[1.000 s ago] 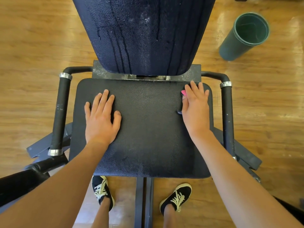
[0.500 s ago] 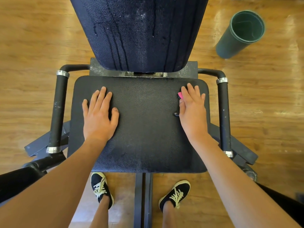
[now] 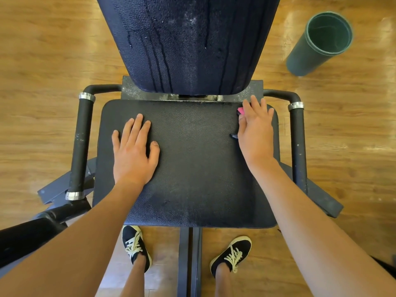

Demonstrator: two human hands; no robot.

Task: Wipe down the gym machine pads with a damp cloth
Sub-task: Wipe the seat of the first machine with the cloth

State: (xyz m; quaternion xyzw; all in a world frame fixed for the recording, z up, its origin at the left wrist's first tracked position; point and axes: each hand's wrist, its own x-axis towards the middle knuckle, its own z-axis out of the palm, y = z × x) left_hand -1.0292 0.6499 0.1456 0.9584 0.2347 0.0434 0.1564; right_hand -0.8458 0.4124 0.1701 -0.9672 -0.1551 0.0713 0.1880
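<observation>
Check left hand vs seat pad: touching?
Touching. The head view shows the left hand lying flat, palm down with fingers straight, on the seat pad, with no gap visible beneath it.

Gym floor, padded machine seat (image 3: pixel 192 168) and backrest (image 3: pixel 188 43), side handles (image 3: pixel 80 144), wood-look flooring (image 3: pixel 42 61)

The seat pad (image 3: pixel 192 168) is black with a fine pebbled grain; the back pad (image 3: pixel 188 39) is dark navy, streaked with darker drip lines and whitish specks; the cloth (image 3: pixel 240 110) shows pink; the bin (image 3: pixel 308 58) is dark green; the floor (image 3: pixel 42 61) is honey-brown woodgrain.
</observation>
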